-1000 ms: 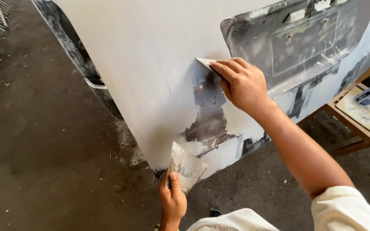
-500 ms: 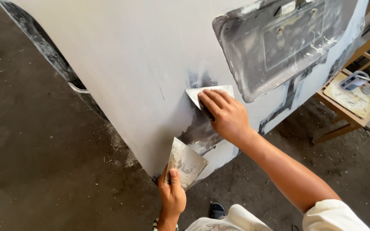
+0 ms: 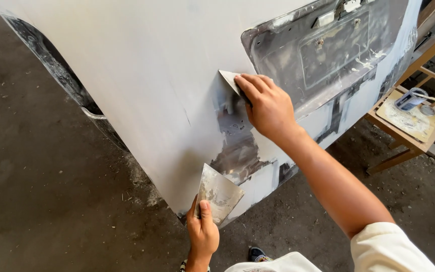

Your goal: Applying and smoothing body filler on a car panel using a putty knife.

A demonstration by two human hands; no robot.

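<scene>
Your right hand (image 3: 268, 108) is closed on a small flat spreader (image 3: 230, 79), fingers pressed along its back, and the blade lies flat against the grey car body panel (image 3: 142, 75); it sits at the top of the dark bare-metal patch (image 3: 237, 146) on that panel, just left of the recessed plate housing (image 3: 323, 50); your forearm runs down and away from the panel toward your white sleeve (image 3: 388, 249).

Your left hand (image 3: 202, 234) grips a second, wider metal blade (image 3: 218, 192) by its lower corner, thumb laid up its face; that blade is held at the panel's bottom edge, just below the patch, and is smeared with pale grey filler; whether it touches the panel you probably cannot tell from this view, since its far edge overlaps the panel's rim.

Below the panel lies the dark concrete floor (image 3: 41, 201); a shoe toe (image 3: 258, 253) shows on it under the panel's lower edge; to the right of the panel, well apart from both hands, stands a wooden counter (image 3: 404, 136) carrying a stained board (image 3: 409, 121) and a small tin (image 3: 410, 99).
</scene>
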